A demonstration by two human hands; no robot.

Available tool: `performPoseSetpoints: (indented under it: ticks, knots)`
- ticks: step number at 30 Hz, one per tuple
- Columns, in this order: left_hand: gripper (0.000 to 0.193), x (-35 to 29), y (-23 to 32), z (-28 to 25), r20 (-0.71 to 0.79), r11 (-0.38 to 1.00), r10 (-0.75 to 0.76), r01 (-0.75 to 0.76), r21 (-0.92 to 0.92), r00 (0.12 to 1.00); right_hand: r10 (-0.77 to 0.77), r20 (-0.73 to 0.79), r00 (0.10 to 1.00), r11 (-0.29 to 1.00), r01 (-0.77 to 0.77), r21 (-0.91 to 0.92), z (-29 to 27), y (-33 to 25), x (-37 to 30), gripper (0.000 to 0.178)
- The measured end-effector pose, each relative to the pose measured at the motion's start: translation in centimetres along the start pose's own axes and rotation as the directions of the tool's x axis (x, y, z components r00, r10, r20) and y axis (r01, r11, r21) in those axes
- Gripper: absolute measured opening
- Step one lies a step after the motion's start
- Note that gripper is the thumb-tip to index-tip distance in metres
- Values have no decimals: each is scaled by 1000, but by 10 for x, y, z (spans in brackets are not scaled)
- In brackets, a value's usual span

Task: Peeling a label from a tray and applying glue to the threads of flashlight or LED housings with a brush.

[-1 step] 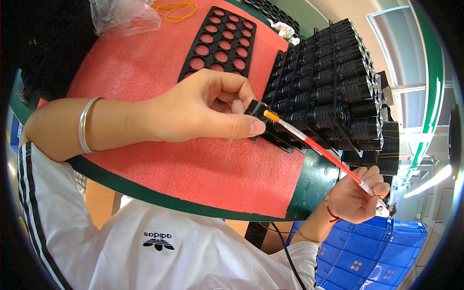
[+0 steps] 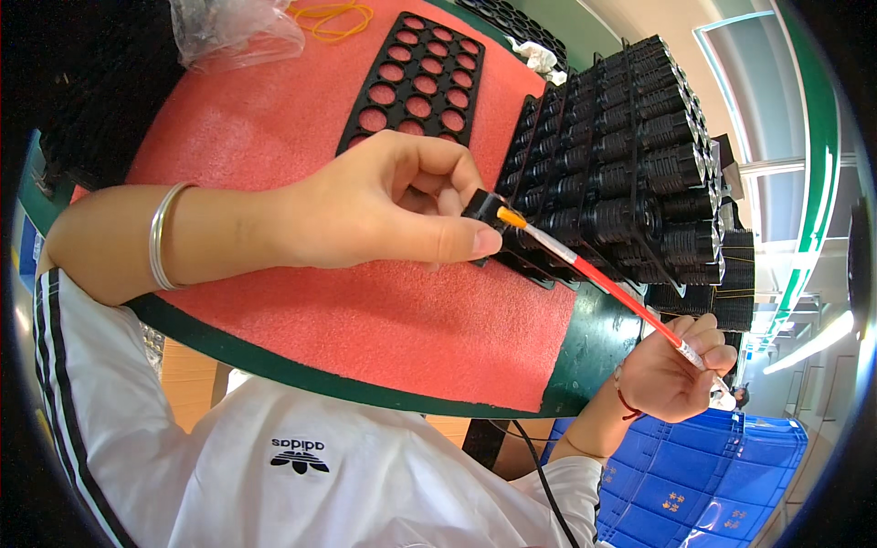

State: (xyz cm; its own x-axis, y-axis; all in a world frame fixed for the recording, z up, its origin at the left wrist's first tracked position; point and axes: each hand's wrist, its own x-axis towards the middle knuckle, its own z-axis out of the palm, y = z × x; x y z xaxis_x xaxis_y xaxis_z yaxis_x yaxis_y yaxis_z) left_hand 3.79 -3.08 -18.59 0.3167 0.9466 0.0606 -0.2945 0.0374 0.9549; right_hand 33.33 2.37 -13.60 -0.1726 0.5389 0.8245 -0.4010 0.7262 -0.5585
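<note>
My left hand (image 2: 393, 205) is closed, with thumb and fingers pinching a small black part (image 2: 482, 214) above the red foam mat. The part's full shape is hidden by the fingers. My right hand (image 2: 681, 370) is closed round the far end of a thin paintbrush (image 2: 617, 290) with a red handle, a silvery ferrule and orange bristles. The brush slants up to the left, and its bristle tip is at the black part, apparently touching it.
On the red mat (image 2: 247, 183) lies a black tray with round holes (image 2: 423, 85). Stacked black ribbed cylinders (image 2: 630, 155) in trays stand close by on the right. A clear plastic bag (image 2: 233, 32) and yellow bands (image 2: 333, 18) lie at the back left. Blue crates (image 2: 676, 475) are lower right.
</note>
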Motion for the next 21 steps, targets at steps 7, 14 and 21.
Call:
performPoseSetpoints:
  ticks: [7,14,21]
  knots:
    - [20,1,-2,-1,-3,1000,20,-20,-15,1000,-25,27,999,997,27,-77,1,0,-1,17]
    - [21,1,-1,-1,24,996,87,-86,-27,996,-26,38,999,997,29,-75,-2,0,1,18]
    - [26,1,-1,0,42,992,119,-117,-49,992,-21,32,999,997,23,-74,-5,0,2,16]
